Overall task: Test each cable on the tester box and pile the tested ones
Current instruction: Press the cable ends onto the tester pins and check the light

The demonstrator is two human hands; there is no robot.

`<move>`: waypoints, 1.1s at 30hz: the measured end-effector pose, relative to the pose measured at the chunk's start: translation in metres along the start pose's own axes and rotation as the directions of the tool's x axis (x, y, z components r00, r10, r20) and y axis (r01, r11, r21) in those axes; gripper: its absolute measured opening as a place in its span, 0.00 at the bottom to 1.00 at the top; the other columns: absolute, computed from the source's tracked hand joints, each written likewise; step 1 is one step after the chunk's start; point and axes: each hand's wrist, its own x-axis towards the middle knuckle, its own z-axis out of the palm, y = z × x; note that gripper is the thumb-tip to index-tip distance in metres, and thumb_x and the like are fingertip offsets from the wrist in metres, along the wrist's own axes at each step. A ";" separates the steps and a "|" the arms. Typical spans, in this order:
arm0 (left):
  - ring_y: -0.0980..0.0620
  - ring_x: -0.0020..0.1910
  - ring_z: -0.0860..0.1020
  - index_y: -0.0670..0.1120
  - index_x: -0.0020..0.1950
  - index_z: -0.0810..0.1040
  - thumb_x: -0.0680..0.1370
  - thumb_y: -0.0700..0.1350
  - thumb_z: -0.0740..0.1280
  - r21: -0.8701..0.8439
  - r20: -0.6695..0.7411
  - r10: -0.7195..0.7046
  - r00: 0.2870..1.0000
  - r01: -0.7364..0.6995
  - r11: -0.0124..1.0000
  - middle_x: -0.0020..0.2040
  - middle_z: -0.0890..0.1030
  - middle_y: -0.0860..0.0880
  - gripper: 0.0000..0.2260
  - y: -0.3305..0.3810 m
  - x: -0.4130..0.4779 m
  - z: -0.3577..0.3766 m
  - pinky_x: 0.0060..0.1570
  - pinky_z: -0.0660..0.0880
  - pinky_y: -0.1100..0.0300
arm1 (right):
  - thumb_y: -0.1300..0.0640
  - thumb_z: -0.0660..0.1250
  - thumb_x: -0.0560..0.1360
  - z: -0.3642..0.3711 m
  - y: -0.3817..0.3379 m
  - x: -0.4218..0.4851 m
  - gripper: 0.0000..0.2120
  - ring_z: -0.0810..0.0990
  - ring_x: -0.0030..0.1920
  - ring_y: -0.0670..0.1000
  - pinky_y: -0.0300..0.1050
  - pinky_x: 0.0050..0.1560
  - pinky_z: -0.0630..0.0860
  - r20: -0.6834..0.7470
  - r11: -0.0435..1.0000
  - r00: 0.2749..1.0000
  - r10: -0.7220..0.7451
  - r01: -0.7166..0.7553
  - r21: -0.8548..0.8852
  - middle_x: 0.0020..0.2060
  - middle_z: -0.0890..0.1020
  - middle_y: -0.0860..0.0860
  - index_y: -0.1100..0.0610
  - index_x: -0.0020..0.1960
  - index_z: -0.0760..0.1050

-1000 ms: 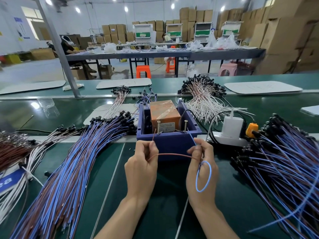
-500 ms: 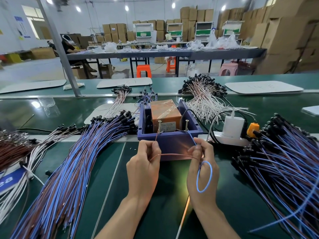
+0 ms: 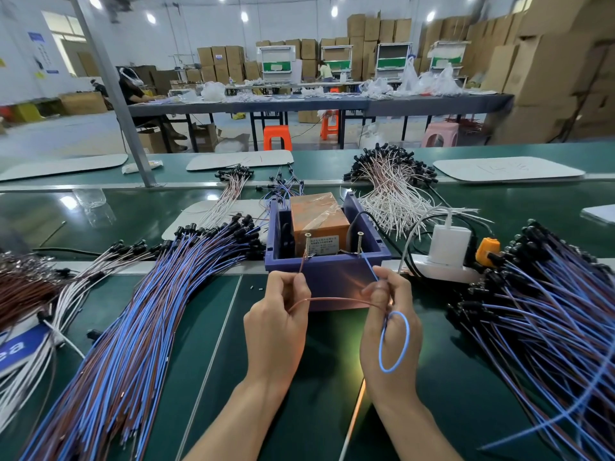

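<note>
Both forearms reach in from 6 o'clock, the hands side by side over the green counter [image 3: 299,414], backs up and fingers curled. The left hand [image 3: 276,322] pinches the brown end of the cable [image 3: 332,299] between thumb and forefinger, its tip reaching up at 12 o'clock to the left screw post [image 3: 307,244] of the tester box [image 3: 327,272]. The right hand [image 3: 389,331] pinches the blue end, which runs to the right screw post [image 3: 360,242]. A blue loop lies across its back. A cable heap [image 3: 133,327] lies at 9 o'clock, and a second heap [image 3: 549,311] at 3 o'clock.
</note>
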 end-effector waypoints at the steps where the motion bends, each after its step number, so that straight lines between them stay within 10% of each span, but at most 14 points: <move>1: 0.49 0.31 0.77 0.48 0.46 0.73 0.81 0.59 0.57 0.000 0.001 0.000 1.000 0.000 1.000 0.33 0.80 0.56 0.16 0.000 0.000 0.000 0.34 0.76 0.45 | 0.47 0.52 0.83 0.000 0.000 0.000 0.11 0.81 0.43 0.45 0.40 0.42 0.74 0.001 1.000 1.000 -0.002 0.002 -0.002 0.45 0.80 0.39 0.33 0.59 0.67; 22: 0.54 0.33 0.77 0.53 0.47 0.73 0.81 0.57 0.56 0.028 -0.043 -0.034 0.998 0.035 0.999 0.36 0.79 0.57 0.11 0.013 -0.021 -0.033 0.30 0.70 0.58 | 0.45 0.54 0.84 -0.024 -0.019 -0.016 0.07 0.80 0.40 0.45 0.36 0.41 0.74 0.004 0.999 0.999 -0.048 0.048 0.002 0.43 0.80 0.41 0.36 0.57 0.69; 26: 0.58 0.35 0.77 0.59 0.46 0.72 0.82 0.55 0.58 0.048 -0.047 -0.151 0.987 0.153 0.987 0.37 0.79 0.62 0.06 0.014 -0.033 -0.048 0.33 0.66 0.64 | 0.60 0.63 0.82 -0.031 -0.026 -0.022 0.10 0.79 0.39 0.39 0.23 0.43 0.70 -0.011 0.997 0.997 -0.077 0.077 0.003 0.38 0.80 0.47 0.46 0.55 0.76; 29: 0.62 0.39 0.79 0.62 0.48 0.71 0.81 0.53 0.61 0.110 -0.038 -0.172 0.984 0.175 0.978 0.40 0.80 0.61 0.03 0.018 -0.043 -0.060 0.37 0.69 0.64 | 0.65 0.62 0.82 -0.040 -0.032 -0.027 0.19 0.80 0.46 0.39 0.30 0.53 0.76 0.192 0.979 0.981 0.023 -0.061 0.193 0.47 0.82 0.44 0.40 0.56 0.79; 33: 0.59 0.37 0.77 0.52 0.65 0.73 0.82 0.48 0.60 0.368 0.019 -0.192 0.981 0.172 0.914 0.53 0.72 0.55 0.12 0.015 -0.054 -0.080 0.34 0.72 0.60 | 0.72 0.63 0.77 -0.046 -0.027 -0.033 0.36 0.79 0.42 0.47 0.36 0.40 0.78 0.423 0.966 0.900 -0.108 0.195 -0.168 0.59 0.72 0.32 0.35 0.71 0.66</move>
